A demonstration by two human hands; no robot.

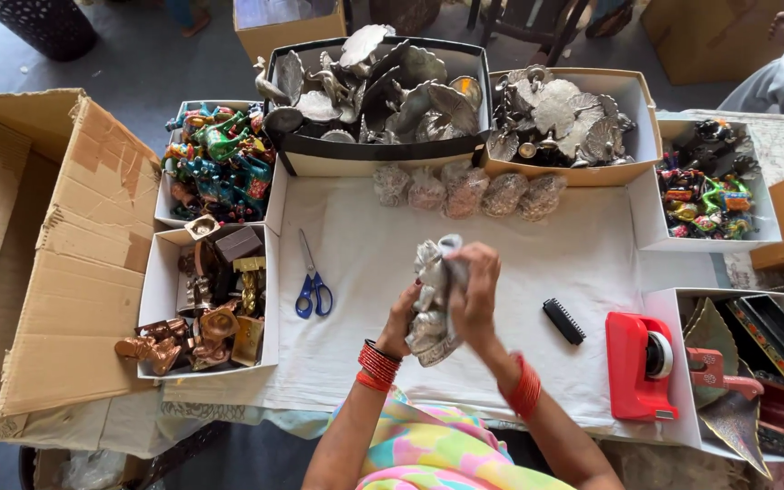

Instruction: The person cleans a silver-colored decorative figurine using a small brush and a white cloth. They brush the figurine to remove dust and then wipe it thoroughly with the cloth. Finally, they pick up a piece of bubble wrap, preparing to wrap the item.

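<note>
Both hands meet at the centre of the frame: the left hand [403, 319] cups a silver metal figurine [432, 304] from below and behind, fingers curled round it, while the right hand [475, 295] closes over its upper right side. The piece looks rigid and fairly heavy for its size, its thin fanned parts probably bendable and its shiny wrapping likely slippery, so the thicker body seems the safer place to grip. Beneath lies a white cloth [537, 254] with open room lower centre; blue scissors [312, 289] lie to the left, a black comb [563, 321] and red tape dispenser [639, 365] to the right, wrapped bundles [465, 191] above, boxes along the edges
</note>
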